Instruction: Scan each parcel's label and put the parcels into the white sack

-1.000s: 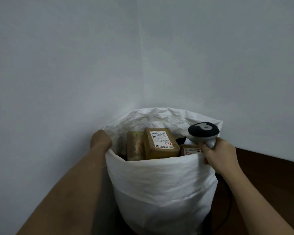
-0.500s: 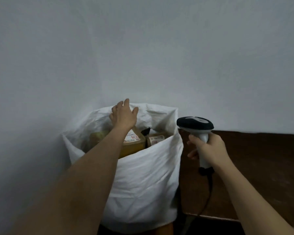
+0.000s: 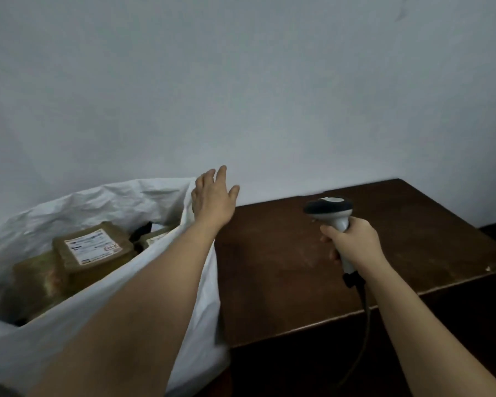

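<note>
Head view: my left hand (image 3: 214, 200) hangs spread and empty beside the white sack (image 3: 103, 316); right hand (image 3: 352, 242) grips the scanner (image 3: 331, 212). I'd reach rightward for another parcel, label up.

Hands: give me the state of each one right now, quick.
Left hand: open, fingers straight, holding nothing, above the white sack's rim.
Right hand: closed around the barcode scanner's handle, over the wooden table.
</note>
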